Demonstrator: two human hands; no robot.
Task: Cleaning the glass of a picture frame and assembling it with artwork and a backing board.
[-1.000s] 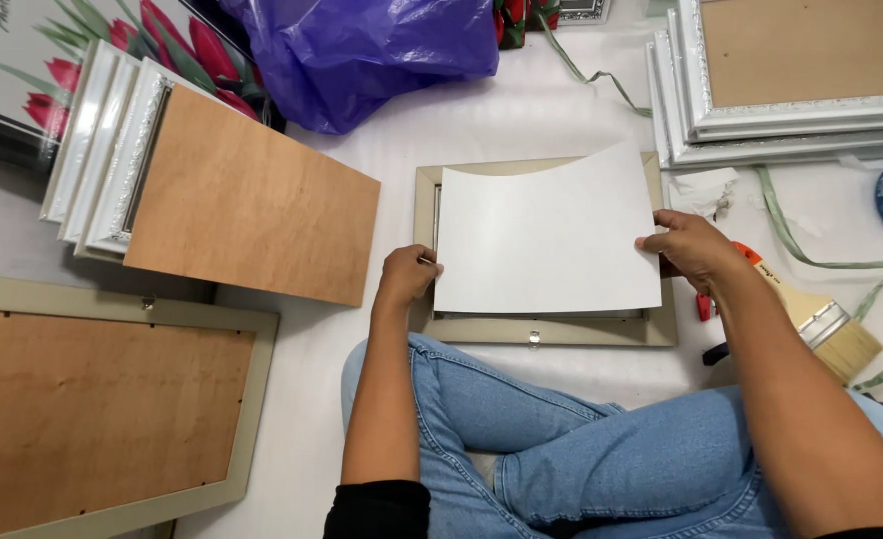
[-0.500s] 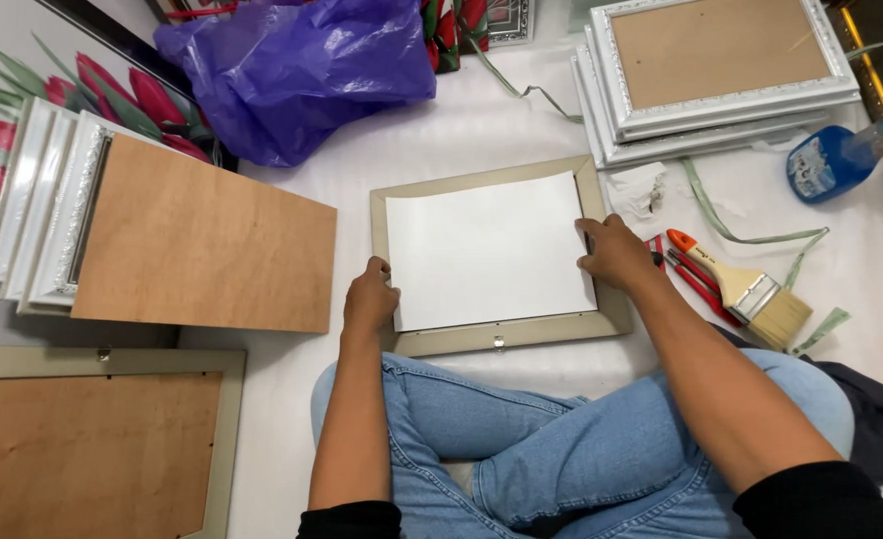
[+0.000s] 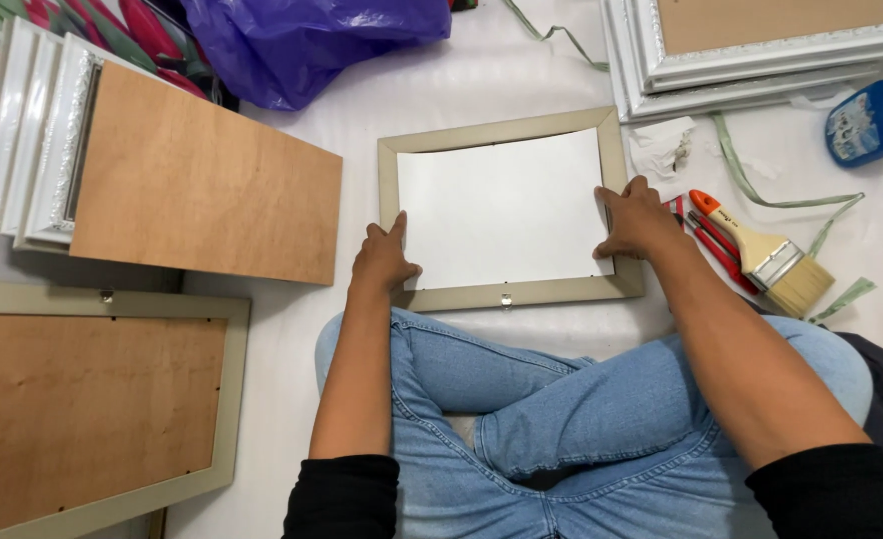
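White floor covering [image 3: 292, 349] spread under everything, seen from above, with crossed legs in blue jeans [image 3: 521, 419] at the bottom edge. Lying face down on it just ahead of the knees, a small beige frame [image 3: 506, 128] with a white sheet [image 3: 501, 215] set inside its back opening, top edge of the sheet slightly wavy. Left hand [image 3: 383, 262] pressed flat on the sheet's lower left corner, fingers spread and open, gripping nothing — thumb and fingertips reaching over the frame's left rail. Right hand [image 3: 636, 222] likewise open, palm down on the sheet's right edge and the frame's right rail, holding nothing closed in its grasp. Just right of that hand, a paintbrush [image 3: 761, 255] with an orange and pale handle and a metal band, lying beside red-handled pliers [image 3: 706, 245]. Beyond these, a loose green strip [image 3: 761, 190] curling across the floor, and a blue bottle [image 3: 871, 122] at the right edge. At upper right, a stack of white frames [image 3: 761, 60], backs up. At upper left, a purple plastic bag [image 3: 311, 45], near it flower pictures in red and green [image 3: 92, 25]. To the left, a brown board [image 3: 202, 175] resting tilted over a row of white frames [image 3: 32, 130]. At lower left, a large beige frame with a brown back [image 3: 92, 399], well apart from the hands. Black sleeves [image 3: 341, 494] covering both upper arms.
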